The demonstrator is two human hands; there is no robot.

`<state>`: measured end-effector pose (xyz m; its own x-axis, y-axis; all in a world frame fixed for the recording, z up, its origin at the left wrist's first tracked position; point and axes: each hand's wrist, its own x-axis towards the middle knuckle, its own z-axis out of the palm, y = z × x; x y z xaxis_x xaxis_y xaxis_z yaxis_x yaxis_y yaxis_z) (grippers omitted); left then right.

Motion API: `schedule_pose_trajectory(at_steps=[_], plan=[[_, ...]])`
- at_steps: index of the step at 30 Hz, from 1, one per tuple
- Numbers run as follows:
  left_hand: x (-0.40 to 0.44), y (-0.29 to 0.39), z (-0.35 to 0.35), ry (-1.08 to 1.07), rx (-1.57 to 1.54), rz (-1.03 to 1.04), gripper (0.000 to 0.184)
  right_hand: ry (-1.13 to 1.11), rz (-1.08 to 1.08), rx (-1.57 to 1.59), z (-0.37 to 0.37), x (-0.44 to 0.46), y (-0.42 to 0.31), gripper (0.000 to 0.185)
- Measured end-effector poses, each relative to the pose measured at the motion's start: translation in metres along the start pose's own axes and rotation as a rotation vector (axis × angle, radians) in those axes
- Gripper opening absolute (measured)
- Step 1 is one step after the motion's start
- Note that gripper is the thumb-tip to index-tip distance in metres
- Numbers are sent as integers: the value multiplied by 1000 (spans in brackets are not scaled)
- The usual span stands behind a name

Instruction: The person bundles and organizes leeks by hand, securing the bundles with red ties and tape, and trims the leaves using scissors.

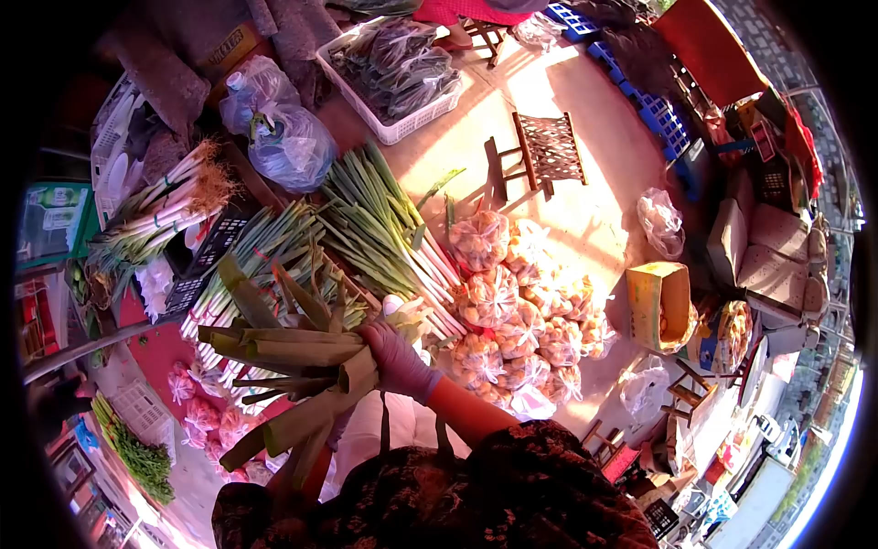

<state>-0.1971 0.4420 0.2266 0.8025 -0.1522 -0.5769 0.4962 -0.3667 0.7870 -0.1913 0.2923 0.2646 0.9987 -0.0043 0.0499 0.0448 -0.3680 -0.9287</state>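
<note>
We've got our right hand (399, 360) wrapped round one end of the bundle of broad leaves (297, 349), up in front of us above the leeks (384, 220); our left hand (340, 428) is mostly hidden beneath, its fingers impossible to read. Those leaves splay widely, so a slack grip could spill the outer ones, and a low swing could snag their tips.

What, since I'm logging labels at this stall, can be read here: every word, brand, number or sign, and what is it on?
No text can be read with certainty.
Brown cardboard box, top left: dark lettering on a yellowish patch, too blurred.
Green plastic crate, far left: whitish markings inside, too blurred.
Yellow-and-green open cardboard carton, right: printing on its side, too small.
</note>
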Motion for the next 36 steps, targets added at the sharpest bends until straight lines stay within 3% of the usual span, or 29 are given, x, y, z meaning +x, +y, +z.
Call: schedule_pose_trajectory(at_steps=[14, 23, 26, 27, 28, 31, 34, 36], plan=[[145, 122, -2, 217, -143, -23, 46, -280, -158, 35, -47, 213, 10, 71], [289, 220, 59, 439, -209, -92, 44, -461, -373, 143, -137, 383, 86, 69], [358, 260, 93, 500, -209, -104, 44, -856, -210, 150, -164, 436, 131, 67], [383, 267, 102, 516, -211, -88, 44, -721, -429, 119, -164, 450, 159, 67], [397, 274, 110, 526, -203, -83, 43, -727, -482, 110, -164, 496, 181, 69], [416, 280, 127, 531, -180, -130, 43, -831, -226, 307, -198, 473, 183, 69], [440, 286, 130, 565, -141, -104, 42, -856, -414, 312, -185, 614, 230, 68], [439, 295, 140, 613, -69, -106, 42, -865, -459, 311, -188, 595, 235, 68]])
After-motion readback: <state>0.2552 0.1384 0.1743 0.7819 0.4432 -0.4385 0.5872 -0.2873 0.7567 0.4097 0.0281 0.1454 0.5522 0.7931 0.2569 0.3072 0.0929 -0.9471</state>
